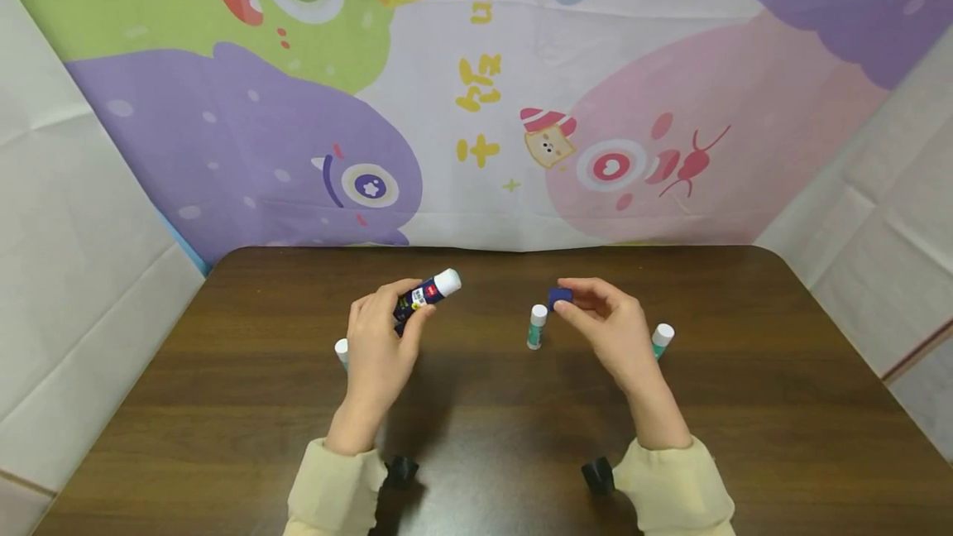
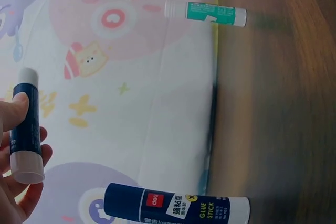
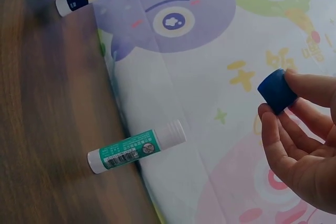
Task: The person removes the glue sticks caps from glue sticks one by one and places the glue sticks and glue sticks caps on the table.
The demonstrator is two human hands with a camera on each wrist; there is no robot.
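Note:
My left hand (image 1: 378, 342) grips a navy glue stick (image 1: 419, 298) around its body, tilted, with its white end uncovered and pointing up to the right. In the left wrist view, the thumb lies along the barrel of this stick. Off to the right, my right hand (image 1: 612, 325) pinches a dark blue cap (image 1: 561, 299) between thumb and fingertips, apart from the stick. A second navy glue stick (image 2: 181, 205), its blue cap on, stands on the table; the left hand mostly hides it in the head view.
Between the hands a green-and-white glue stick (image 1: 537, 327) stands upright. Another (image 1: 663, 339) is partly covered by the right hand, and a white-capped stick (image 1: 342, 351) shows beside the left hand. The brown table (image 1: 491, 404) meets a cartoon-printed cloth (image 1: 476, 205) at its back edge.

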